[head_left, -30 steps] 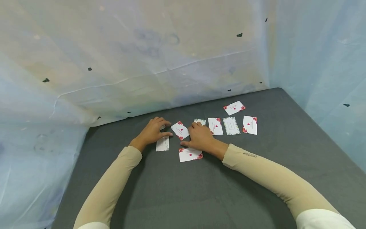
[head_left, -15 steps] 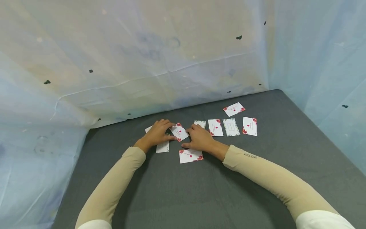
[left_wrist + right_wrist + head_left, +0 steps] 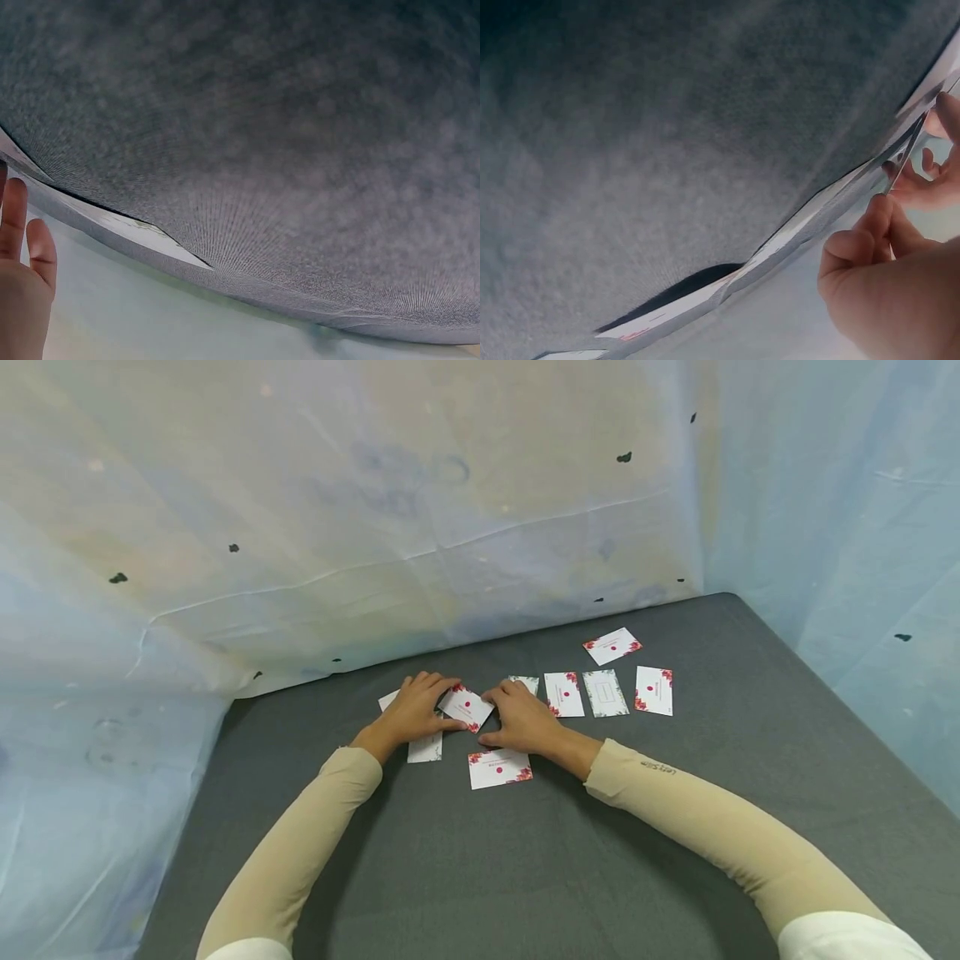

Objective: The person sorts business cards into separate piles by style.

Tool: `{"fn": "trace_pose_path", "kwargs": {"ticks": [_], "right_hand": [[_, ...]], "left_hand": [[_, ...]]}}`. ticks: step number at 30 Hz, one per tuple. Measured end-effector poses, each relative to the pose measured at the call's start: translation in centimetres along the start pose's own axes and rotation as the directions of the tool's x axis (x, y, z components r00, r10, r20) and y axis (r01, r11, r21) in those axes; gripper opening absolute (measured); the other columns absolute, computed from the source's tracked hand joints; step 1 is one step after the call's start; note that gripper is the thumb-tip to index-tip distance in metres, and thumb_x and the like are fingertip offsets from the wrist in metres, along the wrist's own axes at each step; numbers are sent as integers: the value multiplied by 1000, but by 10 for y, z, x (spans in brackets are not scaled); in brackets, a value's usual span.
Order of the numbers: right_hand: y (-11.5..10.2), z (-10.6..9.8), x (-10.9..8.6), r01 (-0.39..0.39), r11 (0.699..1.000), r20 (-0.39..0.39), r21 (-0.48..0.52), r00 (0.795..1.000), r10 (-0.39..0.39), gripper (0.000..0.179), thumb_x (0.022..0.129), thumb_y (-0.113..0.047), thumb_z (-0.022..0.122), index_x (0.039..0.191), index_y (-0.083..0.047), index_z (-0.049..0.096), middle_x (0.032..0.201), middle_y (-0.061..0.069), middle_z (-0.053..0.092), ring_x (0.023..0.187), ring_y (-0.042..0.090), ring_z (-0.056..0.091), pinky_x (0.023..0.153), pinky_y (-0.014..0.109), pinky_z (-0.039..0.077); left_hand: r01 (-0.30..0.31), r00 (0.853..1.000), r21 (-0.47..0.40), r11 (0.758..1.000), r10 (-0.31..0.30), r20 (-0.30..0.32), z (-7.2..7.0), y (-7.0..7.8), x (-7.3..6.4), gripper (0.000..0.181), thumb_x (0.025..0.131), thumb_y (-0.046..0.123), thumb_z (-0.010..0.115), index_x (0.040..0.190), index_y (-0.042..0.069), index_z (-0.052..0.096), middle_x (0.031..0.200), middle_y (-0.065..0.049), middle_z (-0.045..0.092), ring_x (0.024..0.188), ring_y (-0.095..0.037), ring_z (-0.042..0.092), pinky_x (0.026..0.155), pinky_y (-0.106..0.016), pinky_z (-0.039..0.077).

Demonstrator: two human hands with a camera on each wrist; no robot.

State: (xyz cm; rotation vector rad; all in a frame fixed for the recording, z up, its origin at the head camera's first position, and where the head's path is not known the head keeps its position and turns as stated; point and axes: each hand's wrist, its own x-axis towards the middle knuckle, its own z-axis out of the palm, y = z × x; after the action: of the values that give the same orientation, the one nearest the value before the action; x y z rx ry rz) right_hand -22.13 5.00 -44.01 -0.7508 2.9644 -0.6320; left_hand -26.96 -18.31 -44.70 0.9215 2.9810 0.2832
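Between the two hands is a white card with red flowers in its corners [image 3: 465, 706], seen edge-on and tilted in the right wrist view. My left hand [image 3: 412, 706] grips its left side, forefinger on the far edge and thumb on the near one. From the other side my right hand [image 3: 525, 722] holds it with fingertips at the right corner. A leafy-edged white card [image 3: 425, 750] lies partly under the left hand, and another card [image 3: 387, 700] shows behind it. Beneath the right hand, a leafy card [image 3: 530, 683] is partly hidden.
A red-flowered card [image 3: 500, 769] lies in front of the right hand. To the right, on the grey cloth-covered table [image 3: 480, 868], are a red-flowered card [image 3: 563, 694], a leafy card [image 3: 606, 693] and two more red-flowered cards. Pale sheeting [image 3: 420, 468] hangs behind.
My left hand has moved right, off the cards beside it, onto the red-flowered card. That card has turned and shifted slightly left; the right hand has barely moved.
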Motion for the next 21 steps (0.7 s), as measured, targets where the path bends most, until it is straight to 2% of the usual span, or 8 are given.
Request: {"fn": "trace_pose_path", "kwargs": {"ticks": [8,15,21], "right_hand": [[5,-3,0,-1,995,15,97,1000,0,63,79,-33,85,135,-15,61,115,7,61,109,25,52,97,43,44],[7,-4,1,-25,996,50,89,999,21,67,80,-36,84,138,-16,58,118,7,62,112,25,52,97,42,46],[4,-2,0,-27,997,37,76,999,24,72,77,-44,85,138,-16,58,116,6,60,112,24,51,95,41,47]], "left_hand": [[-3,1000,3,1000,3,-28,3,-2,0,87,77,64,75,145,15,51,133,-8,57,124,-28,48,95,-49,32],[2,999,1,1000,-2,-40,3,0,0,88,77,66,74,145,16,51,130,-6,58,118,-25,50,90,-47,28],[17,999,12,1000,-16,-51,2,1,-1,86,77,65,75,145,17,52,129,-6,59,118,-25,50,93,-49,26]]}}
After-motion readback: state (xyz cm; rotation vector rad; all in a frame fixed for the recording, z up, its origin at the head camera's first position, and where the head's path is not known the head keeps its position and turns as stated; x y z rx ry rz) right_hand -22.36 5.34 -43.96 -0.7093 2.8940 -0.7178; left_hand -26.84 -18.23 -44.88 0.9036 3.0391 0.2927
